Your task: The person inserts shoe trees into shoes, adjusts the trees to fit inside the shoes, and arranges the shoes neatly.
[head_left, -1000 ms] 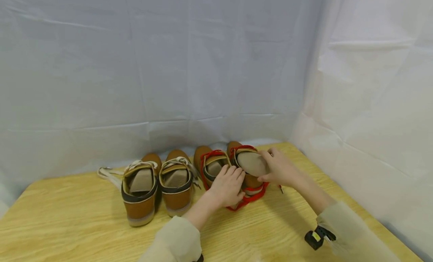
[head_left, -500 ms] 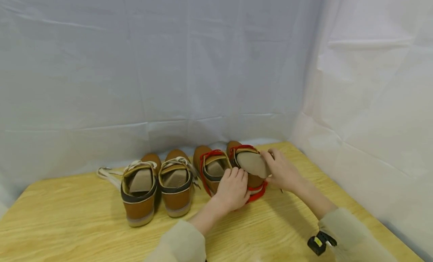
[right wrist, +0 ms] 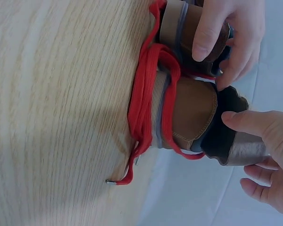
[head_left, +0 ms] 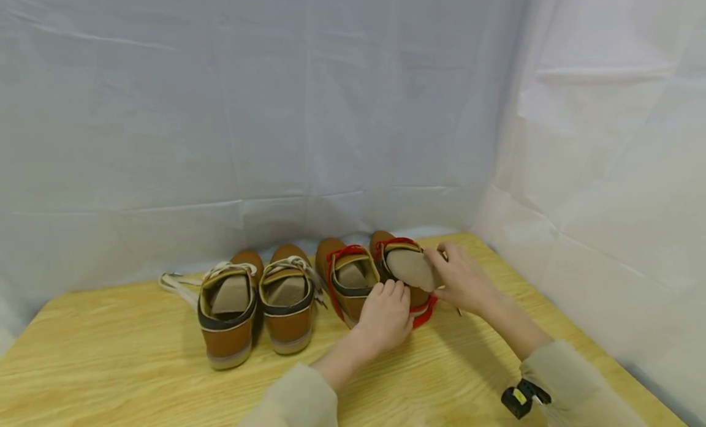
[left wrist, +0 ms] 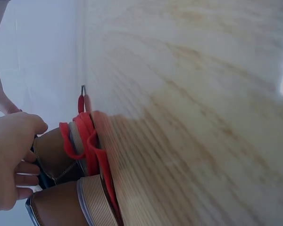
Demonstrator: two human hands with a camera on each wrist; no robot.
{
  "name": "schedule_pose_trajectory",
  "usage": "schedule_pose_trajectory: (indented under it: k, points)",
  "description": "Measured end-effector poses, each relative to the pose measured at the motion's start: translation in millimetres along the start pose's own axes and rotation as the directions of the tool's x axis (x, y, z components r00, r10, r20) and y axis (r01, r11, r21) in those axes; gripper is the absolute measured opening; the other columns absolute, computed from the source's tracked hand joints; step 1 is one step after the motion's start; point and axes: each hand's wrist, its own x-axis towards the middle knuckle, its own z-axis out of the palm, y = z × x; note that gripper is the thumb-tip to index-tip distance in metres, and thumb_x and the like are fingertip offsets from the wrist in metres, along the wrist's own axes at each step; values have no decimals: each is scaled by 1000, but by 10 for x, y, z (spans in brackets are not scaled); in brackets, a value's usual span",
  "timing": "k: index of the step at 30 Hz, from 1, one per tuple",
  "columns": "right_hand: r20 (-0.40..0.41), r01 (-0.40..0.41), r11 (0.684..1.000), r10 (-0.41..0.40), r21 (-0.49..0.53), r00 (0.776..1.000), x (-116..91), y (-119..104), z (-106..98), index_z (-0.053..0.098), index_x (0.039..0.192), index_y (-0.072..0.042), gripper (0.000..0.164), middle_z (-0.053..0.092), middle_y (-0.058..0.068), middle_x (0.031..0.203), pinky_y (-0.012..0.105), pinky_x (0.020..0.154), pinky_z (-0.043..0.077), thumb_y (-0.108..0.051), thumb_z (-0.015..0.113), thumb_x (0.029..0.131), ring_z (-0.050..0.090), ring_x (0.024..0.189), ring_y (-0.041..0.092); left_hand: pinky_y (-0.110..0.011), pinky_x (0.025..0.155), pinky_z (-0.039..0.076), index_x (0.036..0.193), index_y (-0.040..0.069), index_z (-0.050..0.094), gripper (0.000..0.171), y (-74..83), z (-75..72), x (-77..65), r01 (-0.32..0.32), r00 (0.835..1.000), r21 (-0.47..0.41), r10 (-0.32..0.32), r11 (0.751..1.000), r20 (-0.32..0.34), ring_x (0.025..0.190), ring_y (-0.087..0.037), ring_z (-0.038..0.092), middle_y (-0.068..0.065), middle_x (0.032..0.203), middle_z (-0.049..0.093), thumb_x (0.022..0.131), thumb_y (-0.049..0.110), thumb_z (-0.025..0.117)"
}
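Note:
My right hand (head_left: 460,280) pinches a beige insole (head_left: 410,269) that sticks up out of the rightmost brown shoe (head_left: 380,240). In the right wrist view its thumb lies against the dark opening of that shoe (right wrist: 193,106), with the fingers on the other side of the insole. My left hand (head_left: 386,313) is at the heels of the two red-laced shoes, its thumb and fingers apart. One of its fingertips reaches the rightmost shoe's collar. The other red-laced shoe (head_left: 351,292) stands just left of it. Loose red laces (right wrist: 144,99) lie bunched behind the heels.
Two brown shoes with cream laces, the outer one (head_left: 228,344) and the inner one (head_left: 287,329), stand to the left on the wooden table (head_left: 121,353). Grey-white sheeting (head_left: 276,108) hangs behind the table and along its right side.
My left hand has shifted right and toward me, from the left red-laced shoe's opening to the heels. The right hand has tilted the insole slightly, its thumb now less visible.

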Motion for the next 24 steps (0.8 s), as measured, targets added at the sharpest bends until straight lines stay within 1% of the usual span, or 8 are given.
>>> schedule_pose_trajectory:
  k: [5,8,14,16,20,24]
  points:
    - [-26,7,1000,-7,-13,1000,2,-1,17,50,120,-1,71,47,25,106,39,59,48,-11,87,60,52,84,36,-31,81,34,124,11,56,54,21,-11,-2,43,998,13,-43,999,41,98,-19,44,-3,113,53,89,51,49]
    - [-31,10,1000,-10,-18,999,1,-1,17,50,119,-1,70,47,25,106,40,59,48,-11,86,60,53,84,36,-33,83,33,125,12,54,54,25,-7,-6,57,997,5,-57,998,59,100,-20,43,-3,114,52,89,52,49]
    - [-14,-8,1000,7,-28,1000,13,-6,10,51,121,-1,69,48,25,107,42,61,48,-13,85,62,53,85,36,-41,95,29,127,12,53,55,33,-4,-28,40,998,-14,-39,999,49,111,-24,41,-4,119,52,88,52,50]
    - [-2,-17,999,17,-34,1000,20,-14,-3,52,121,-2,68,48,24,107,42,60,48,-14,84,63,53,85,36,-42,97,28,128,12,52,55,32,-5,-26,37,997,-17,-36,999,61,113,-24,41,-4,121,52,89,52,50]
    - [25,-31,999,32,-44,999,42,-22,-35,52,121,-4,67,47,24,108,44,61,47,-18,84,64,52,85,36,-41,98,29,128,12,53,55,18,-12,-18,32,996,-32,-30,999,79,112,-23,42,-3,119,53,90,51,48]
    - [40,-44,998,46,-48,998,63,-22,-62,52,123,-4,69,47,22,108,46,67,46,-21,83,64,51,87,36,-38,97,31,125,11,56,54,3,-26,-12,20,998,-47,-17,999,68,107,-21,45,-2,114,55,89,51,49]
